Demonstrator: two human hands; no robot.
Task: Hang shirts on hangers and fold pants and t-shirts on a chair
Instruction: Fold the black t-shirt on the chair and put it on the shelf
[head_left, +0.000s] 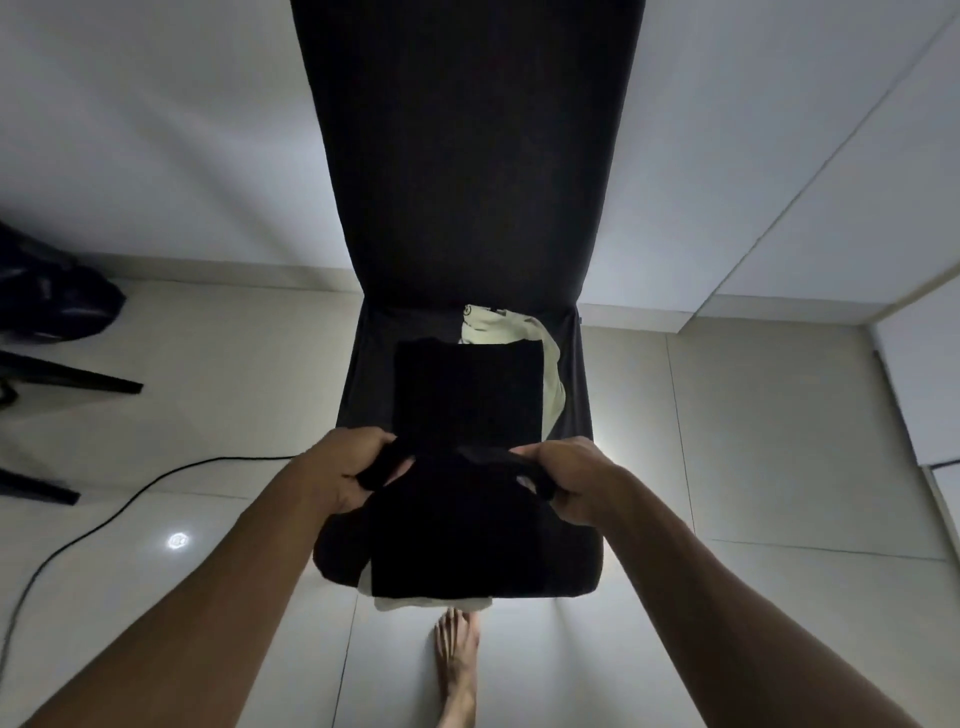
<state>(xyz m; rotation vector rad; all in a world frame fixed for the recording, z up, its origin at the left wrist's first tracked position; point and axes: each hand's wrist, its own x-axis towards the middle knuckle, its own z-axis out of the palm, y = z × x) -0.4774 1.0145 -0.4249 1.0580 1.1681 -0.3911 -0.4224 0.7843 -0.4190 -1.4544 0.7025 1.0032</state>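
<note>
Two bare hands grip a black garment (467, 519) over a dark chair (467, 182): the left hand (345, 475) and right hand (569, 480) each curl their fingers around a bunched fold at its near part. The garment lies on the seat, atop a cream t-shirt (540, 353). One bare foot (457, 670) stands on the tiled floor (779, 467) below.

Both arms reached forward, bare forearms converging. Left hand (349, 470) curled, gripping black cloth (467, 467) at its left edge. Right hand (569, 478) curled on the right edge. 1 bare foot (457, 670) below.
</note>
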